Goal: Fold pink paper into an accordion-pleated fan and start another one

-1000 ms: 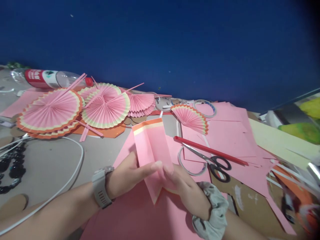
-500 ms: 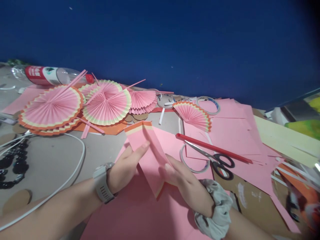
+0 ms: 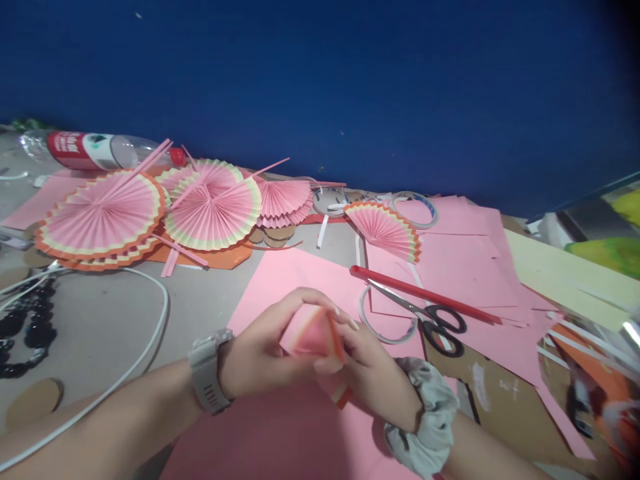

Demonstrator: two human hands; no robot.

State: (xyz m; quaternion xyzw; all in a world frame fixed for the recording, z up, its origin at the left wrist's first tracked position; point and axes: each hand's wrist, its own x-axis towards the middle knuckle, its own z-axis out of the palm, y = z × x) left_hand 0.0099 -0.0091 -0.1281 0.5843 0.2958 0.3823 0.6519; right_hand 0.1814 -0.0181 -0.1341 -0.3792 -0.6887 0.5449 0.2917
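Between my two hands is a pink paper strip (image 3: 311,333) with an orange and cream edge, bent over on itself. My left hand (image 3: 265,350) is wrapped round its left side, with a grey watch at the wrist. On the right side my right hand (image 3: 367,363) grips the same paper, its fingers partly covering the bend. A grey scrunchie (image 3: 425,417) circles that wrist. Under both hands lies a large pink paper sheet (image 3: 280,433). Scissors with black handles (image 3: 420,313) rest just right of my right hand, across a roll of tape (image 3: 387,333).
A red stick (image 3: 425,293) lies behind the scissors. Pleated paper fans (image 3: 103,213) line the back left, near a plastic bottle (image 3: 100,150). Another folded fan (image 3: 385,230) sits at the back right beside pink sheets (image 3: 465,260). A white cable (image 3: 163,313) loops at left.
The paper strip was held flat and lengthwise; now it is bent over and bunched between my hands. Both hands have closed in round it, and the left has shifted toward the right.
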